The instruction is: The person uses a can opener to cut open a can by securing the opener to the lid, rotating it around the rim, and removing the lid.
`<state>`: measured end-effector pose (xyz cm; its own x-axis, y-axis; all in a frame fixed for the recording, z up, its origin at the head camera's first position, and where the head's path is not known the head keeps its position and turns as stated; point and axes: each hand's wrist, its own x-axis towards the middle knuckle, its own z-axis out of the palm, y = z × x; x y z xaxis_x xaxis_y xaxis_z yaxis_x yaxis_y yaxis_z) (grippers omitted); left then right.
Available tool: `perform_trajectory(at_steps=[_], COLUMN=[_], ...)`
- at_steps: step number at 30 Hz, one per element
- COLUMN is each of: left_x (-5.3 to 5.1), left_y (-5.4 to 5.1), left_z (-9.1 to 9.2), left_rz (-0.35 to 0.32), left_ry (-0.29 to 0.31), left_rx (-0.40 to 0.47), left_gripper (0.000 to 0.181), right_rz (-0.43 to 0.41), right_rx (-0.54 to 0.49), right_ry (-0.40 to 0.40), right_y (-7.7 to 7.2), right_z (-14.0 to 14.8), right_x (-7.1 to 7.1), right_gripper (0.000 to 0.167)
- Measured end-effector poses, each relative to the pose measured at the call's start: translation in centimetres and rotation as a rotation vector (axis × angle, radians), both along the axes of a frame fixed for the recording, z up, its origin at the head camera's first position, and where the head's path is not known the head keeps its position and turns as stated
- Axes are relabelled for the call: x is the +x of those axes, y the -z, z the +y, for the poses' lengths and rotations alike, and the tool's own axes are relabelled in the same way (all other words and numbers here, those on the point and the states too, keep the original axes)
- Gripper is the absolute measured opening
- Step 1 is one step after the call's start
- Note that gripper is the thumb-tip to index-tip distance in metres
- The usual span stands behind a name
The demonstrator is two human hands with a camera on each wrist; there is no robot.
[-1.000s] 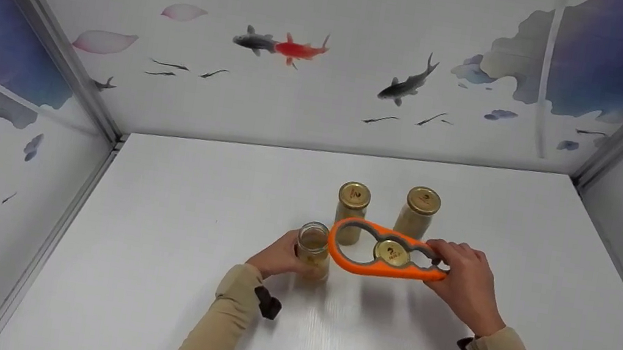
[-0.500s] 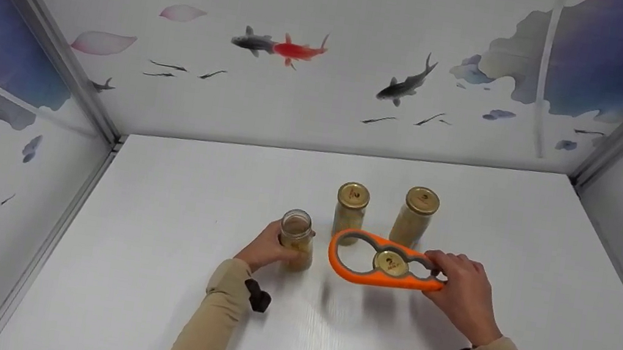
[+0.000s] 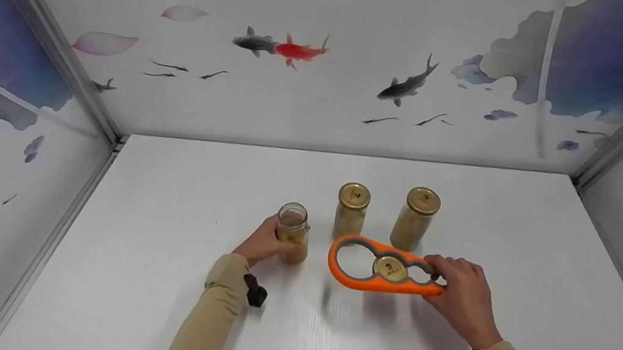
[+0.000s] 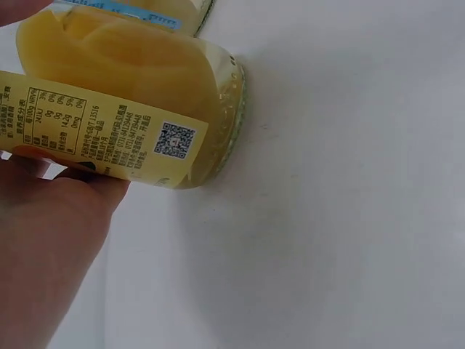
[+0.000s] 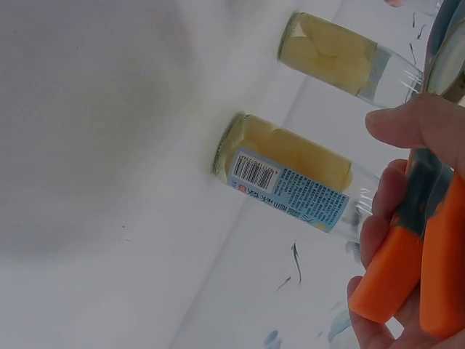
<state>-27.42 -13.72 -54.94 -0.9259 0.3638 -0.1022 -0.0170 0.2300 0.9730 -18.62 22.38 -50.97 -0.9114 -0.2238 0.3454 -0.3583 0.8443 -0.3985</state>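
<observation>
On the left, my left hand (image 3: 261,243) grips a lidless glass jar (image 3: 292,239) round its side, the thumb across its front. Pale yellow fruit pieces and a yellow printed label show on this jar (image 4: 138,80) in the left wrist view. Whether its base touches the table cannot be told. My right hand (image 3: 465,297) holds an orange jar opener (image 3: 381,287) by its handle end, level above the table. A gold lid (image 3: 390,269) sits in the opener's middle opening. Orange handles (image 5: 392,276) lie against the fingers in the right wrist view.
Two gold-lidded jars stand behind the opener, one nearer the middle (image 3: 351,215) and one further right (image 3: 415,221). Both hold pale fruit. The white table (image 3: 193,182) is bounded by printed panels at the back (image 3: 319,120) and sides.
My left hand has carried the lidless jar left and slightly back, away from the opener. My right hand has lowered the opener and lid slightly toward the front.
</observation>
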Motion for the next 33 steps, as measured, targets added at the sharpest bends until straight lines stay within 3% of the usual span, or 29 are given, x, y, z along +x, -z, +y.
perform_trajectory(at_steps=[9, 18, 25, 33], left_x=[-0.3, -1.4, -1.9, -2.0], left_y=[0.3, 0.5, 0.4, 0.5], left_z=[0.4, 1.0, 1.2, 1.6], left_rz=[0.003, 0.010, 0.039, 0.057], left_ry=[-0.137, -0.348, -0.396, -0.421], left_rx=[-0.045, -0.133, -0.158, -0.124], left_gripper=[0.074, 0.081, 0.082, 0.079], right_rz=[0.012, 0.018, 0.001, -0.020], right_rx=[0.005, 0.020, 0.024, 0.023], right_ry=[-0.019, -0.038, -0.038, -0.020], right_y=[0.2, 0.3, 0.5, 0.5], right_z=[0.2, 0.1, 0.2, 0.3], right_x=[0.1, 0.0, 0.1, 0.3], right_gripper=[0.041, 0.042, 0.042, 0.042])
